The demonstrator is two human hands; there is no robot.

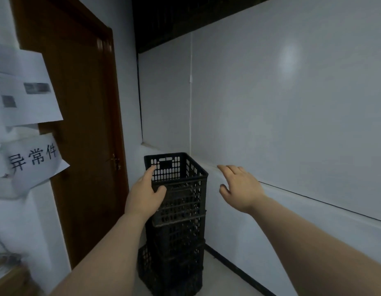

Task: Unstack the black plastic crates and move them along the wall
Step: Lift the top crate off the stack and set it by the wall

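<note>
Black perforated crates stand stacked; left hand and right hand fingers spread, empty.

Black crates, stacked tall

Perforated black plastic crates stand upright in one stack on the floor, near the corner.
</note>
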